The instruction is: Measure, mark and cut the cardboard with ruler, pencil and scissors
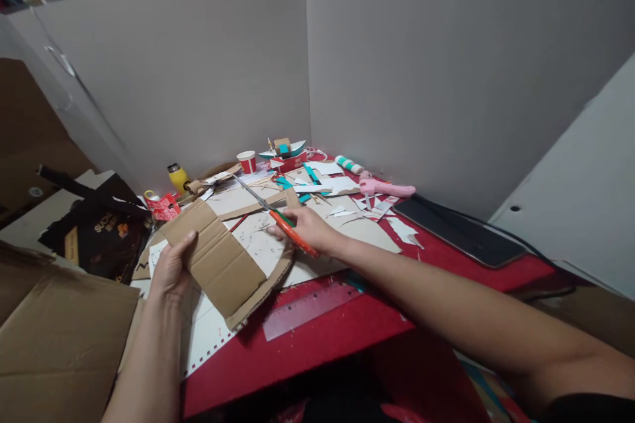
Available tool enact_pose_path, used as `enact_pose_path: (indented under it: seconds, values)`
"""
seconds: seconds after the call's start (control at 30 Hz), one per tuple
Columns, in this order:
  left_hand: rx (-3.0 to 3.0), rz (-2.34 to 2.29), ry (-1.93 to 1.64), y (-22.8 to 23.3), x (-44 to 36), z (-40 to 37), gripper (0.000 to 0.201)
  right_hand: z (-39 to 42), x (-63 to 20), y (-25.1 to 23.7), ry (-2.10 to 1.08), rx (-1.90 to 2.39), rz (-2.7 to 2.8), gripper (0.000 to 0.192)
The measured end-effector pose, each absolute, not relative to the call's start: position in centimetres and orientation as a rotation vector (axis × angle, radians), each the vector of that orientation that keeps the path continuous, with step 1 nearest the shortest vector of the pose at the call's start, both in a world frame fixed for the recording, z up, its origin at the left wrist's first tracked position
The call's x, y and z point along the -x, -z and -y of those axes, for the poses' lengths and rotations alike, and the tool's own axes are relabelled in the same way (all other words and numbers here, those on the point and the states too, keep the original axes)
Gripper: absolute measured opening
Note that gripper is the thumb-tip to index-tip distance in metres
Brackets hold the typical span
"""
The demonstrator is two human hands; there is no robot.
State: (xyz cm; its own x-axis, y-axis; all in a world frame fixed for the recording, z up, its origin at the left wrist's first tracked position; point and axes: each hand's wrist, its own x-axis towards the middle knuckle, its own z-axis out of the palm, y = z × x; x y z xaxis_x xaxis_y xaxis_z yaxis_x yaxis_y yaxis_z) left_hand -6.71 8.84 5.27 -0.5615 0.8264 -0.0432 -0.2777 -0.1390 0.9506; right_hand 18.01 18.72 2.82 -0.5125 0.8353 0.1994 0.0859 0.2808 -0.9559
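Cluttered red table (317, 350), grey walls (421, 66), left hand (171, 268) gripping cardboard (218, 258), right hand (310, 228) gripping scissors (278, 218)

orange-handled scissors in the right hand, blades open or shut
Shut, as far as shows: the orange-handled scissors in the right hand show one thin straight blade line, with no spread visible.

Soft, rather dim indoor light falls evenly from above on my red table (317, 350), leaving only faint shadows under my left hand (171, 268) and the cardboard piece (218, 258). The black tablet (461, 231) gives a dull sheen without glare, and the grey walls (421, 66) read flat. The wide lens bows straight lines at the edges, my right forearm (471, 317) looms soft, and the far clutter is slightly blurred.
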Motion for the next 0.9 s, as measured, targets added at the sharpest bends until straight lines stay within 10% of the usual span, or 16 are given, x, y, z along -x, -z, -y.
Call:
enact_pose_path:
  seconds: [0.9]
  values:
    - [-0.478, -1.223, -2.063, -8.8, 2.1, -6.3, 0.029, -15.6, -18.3, -4.0, -1.395, 0.366, 2.018, 0.054]
